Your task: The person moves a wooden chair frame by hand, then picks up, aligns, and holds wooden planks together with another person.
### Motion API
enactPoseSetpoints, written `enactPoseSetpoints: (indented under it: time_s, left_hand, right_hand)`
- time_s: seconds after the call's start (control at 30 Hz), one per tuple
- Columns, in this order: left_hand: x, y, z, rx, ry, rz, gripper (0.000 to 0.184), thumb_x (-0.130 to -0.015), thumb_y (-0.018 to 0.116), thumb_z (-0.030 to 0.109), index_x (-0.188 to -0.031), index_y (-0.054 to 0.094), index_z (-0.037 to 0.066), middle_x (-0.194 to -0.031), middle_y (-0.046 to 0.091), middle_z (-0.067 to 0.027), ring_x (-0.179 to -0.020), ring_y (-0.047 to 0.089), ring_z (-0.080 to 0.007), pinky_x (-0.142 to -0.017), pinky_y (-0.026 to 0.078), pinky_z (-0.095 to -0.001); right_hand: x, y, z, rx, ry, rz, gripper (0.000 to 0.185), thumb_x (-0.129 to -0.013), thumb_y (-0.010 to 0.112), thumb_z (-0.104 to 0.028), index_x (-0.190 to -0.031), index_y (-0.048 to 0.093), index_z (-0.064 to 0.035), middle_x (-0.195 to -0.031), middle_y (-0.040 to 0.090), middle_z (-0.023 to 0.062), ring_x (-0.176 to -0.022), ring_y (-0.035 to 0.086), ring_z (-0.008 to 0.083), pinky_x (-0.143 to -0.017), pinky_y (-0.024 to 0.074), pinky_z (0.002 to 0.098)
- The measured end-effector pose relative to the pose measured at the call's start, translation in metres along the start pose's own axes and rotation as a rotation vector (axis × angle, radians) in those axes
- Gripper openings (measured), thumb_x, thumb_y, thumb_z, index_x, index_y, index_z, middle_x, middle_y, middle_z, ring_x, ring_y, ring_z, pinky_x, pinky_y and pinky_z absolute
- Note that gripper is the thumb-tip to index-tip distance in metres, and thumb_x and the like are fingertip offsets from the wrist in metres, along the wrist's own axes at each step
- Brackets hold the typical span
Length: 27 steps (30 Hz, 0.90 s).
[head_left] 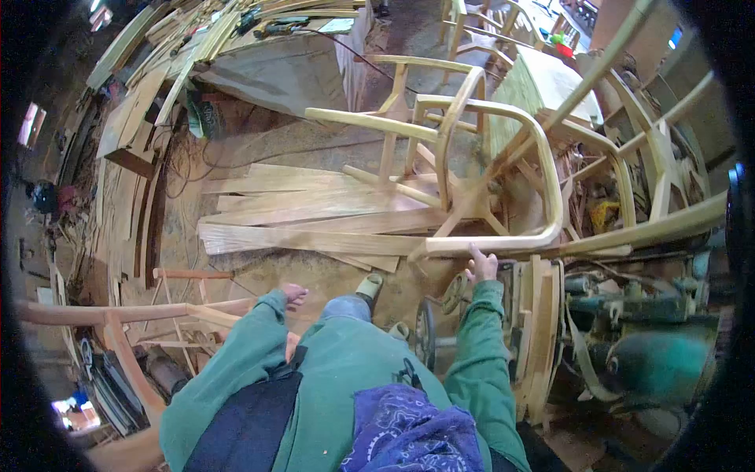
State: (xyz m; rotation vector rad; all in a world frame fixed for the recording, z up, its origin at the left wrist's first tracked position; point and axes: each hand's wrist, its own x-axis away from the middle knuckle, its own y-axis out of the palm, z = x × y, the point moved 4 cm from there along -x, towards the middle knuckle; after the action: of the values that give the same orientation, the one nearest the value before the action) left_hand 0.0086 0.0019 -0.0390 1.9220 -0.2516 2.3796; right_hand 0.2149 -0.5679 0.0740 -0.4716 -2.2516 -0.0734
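My right hand (pixel 482 268) is beside the lower rail of a pale wooden chair frame (pixel 550 189). Its index finger points up and overlaps the rail's edge; the fingers look apart, and I see no grip around the wood. The frame has a rounded, bent top rail and crossed legs, and overlaps another similar chair frame (pixel 377 119) behind it. My left hand (pixel 295 294) hangs free in front of the green sleeve, fingers loosely stretched and holding nothing. Near it on the left is a reddish wooden frame (pixel 141 313).
Flat boards (pixel 291 236) lie on the dusty floor ahead. A workbench (pixel 275 67) carrying tools and wood strips stands beyond. At right are a machine with a green motor (pixel 661 362), a handwheel (pixel 454 293) and more chair frames (pixel 661 157). A cable (pixel 185 177) crosses the floor.
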Motion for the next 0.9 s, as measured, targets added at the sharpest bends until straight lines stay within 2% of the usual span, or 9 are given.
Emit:
enactPoseSetpoints:
  time_s: [0.07, 0.1, 0.3, 0.4, 0.47, 0.57, 0.6, 0.7, 0.9]
  left_hand:
    - [0.006, -0.001, -0.050, 0.101, -0.092, -0.026, 0.034, -0.085, 0.067, 0.037, -0.107, 0.060, 0.012, -0.095, 0.063, -0.0008, -0.075, 0.059, -0.0146, -0.063, 0.052, -0.0382]
    - [-0.036, -0.021, 0.019, 0.121, -0.046, 0.012, 0.031, -0.086, 0.066, 0.036, -0.106, 0.060, 0.013, -0.093, 0.063, -0.0002, -0.074, 0.059, -0.0142, -0.062, 0.052, -0.0369]
    - [0.055, -0.037, 0.006, 0.214, -0.212, 0.128, 0.016, -0.090, 0.061, 0.032, -0.088, 0.060, 0.016, -0.074, 0.058, 0.0041, -0.066, 0.058, -0.0127, -0.055, 0.052, -0.0343]
    - [0.043, -0.044, 0.009, 0.284, -0.160, 0.100, 0.016, -0.089, 0.061, 0.031, -0.085, 0.059, 0.016, -0.072, 0.057, 0.0055, -0.064, 0.057, -0.0107, -0.055, 0.052, -0.0337]
    - [0.012, -0.053, 0.000, 0.373, -0.055, 0.018, 0.015, -0.089, 0.061, 0.031, -0.094, 0.061, 0.017, -0.076, 0.058, 0.0064, -0.066, 0.057, -0.0096, -0.063, 0.053, -0.0359]
    - [0.008, -0.050, 0.027, 0.431, 0.088, 0.035, 0.016, -0.090, 0.059, 0.028, -0.100, 0.058, 0.015, -0.086, 0.061, -0.0002, -0.075, 0.061, -0.0169, -0.063, 0.054, -0.0384]
    - [0.014, -0.045, 0.038, 0.439, 0.089, 0.059, 0.021, -0.090, 0.059, 0.029, -0.106, 0.058, 0.015, -0.093, 0.062, -0.0001, -0.080, 0.061, -0.0168, -0.067, 0.053, -0.0390]
    - [0.030, -0.041, 0.062, 0.476, 0.104, 0.090, 0.035, -0.089, 0.061, 0.032, -0.120, 0.054, 0.016, -0.110, 0.062, -0.0005, -0.095, 0.061, -0.0180, -0.077, 0.051, -0.0402]
    - [0.030, -0.042, 0.028, 0.553, 0.067, 0.109, 0.041, -0.088, 0.063, 0.032, -0.124, 0.053, 0.015, -0.115, 0.061, -0.0041, -0.100, 0.061, -0.0216, -0.076, 0.052, -0.0416]
  right_hand:
    - [-0.008, -0.004, 0.018, -0.121, 0.114, 0.009, 0.069, -0.076, 0.075, -0.030, -0.124, 0.033, -0.0045, -0.124, 0.045, 0.0190, -0.110, 0.051, 0.0323, -0.088, 0.0424, 0.0559]
    - [-0.060, 0.041, -0.030, -0.180, 0.142, 0.243, 0.061, -0.075, 0.076, -0.026, -0.119, 0.040, -0.0064, -0.123, 0.048, 0.0189, -0.111, 0.052, 0.0330, -0.089, 0.0418, 0.0574]
    - [-0.133, 0.048, 0.038, -0.047, 0.327, 0.525, 0.077, -0.077, 0.064, -0.034, -0.138, 0.024, -0.0075, -0.135, 0.044, 0.0152, -0.120, 0.048, 0.0313, -0.100, 0.0349, 0.0545]
    - [-0.179, 0.049, 0.057, 1.472, 0.599, -0.036, 0.086, -0.078, 0.058, -0.038, -0.148, 0.016, -0.0081, -0.141, 0.043, 0.0133, -0.125, 0.046, 0.0305, -0.106, 0.0314, 0.0531]
    - [-0.180, 0.038, 0.066, 0.671, 0.422, 0.348, 0.095, -0.076, 0.058, -0.035, -0.146, 0.003, -0.0014, -0.137, 0.044, 0.0172, -0.119, 0.050, 0.0318, -0.105, 0.0347, 0.0469]
    - [-0.115, 0.063, 0.022, 0.309, 0.380, 0.489, 0.085, -0.078, 0.054, -0.036, -0.143, 0.013, -0.0002, -0.137, 0.041, 0.0166, -0.122, 0.041, 0.0288, -0.104, 0.0308, 0.0428]
    - [-0.104, 0.064, 0.013, 0.278, 0.370, 0.425, 0.088, -0.076, 0.059, -0.035, -0.141, 0.013, 0.0024, -0.128, 0.047, 0.0165, -0.109, 0.049, 0.0285, -0.095, 0.0395, 0.0410]
    - [-0.163, 0.041, 0.054, 0.157, 0.334, 0.359, 0.051, -0.078, 0.064, -0.035, -0.113, 0.051, -0.0003, -0.100, 0.059, 0.0118, -0.082, 0.056, 0.0269, -0.076, 0.0476, 0.0418]
    - [-0.195, 0.017, 0.065, 0.295, 0.338, 0.202, 0.054, -0.082, 0.057, -0.041, -0.114, 0.053, 0.0021, -0.103, 0.058, 0.0143, -0.088, 0.055, 0.0268, -0.083, 0.0455, 0.0422]
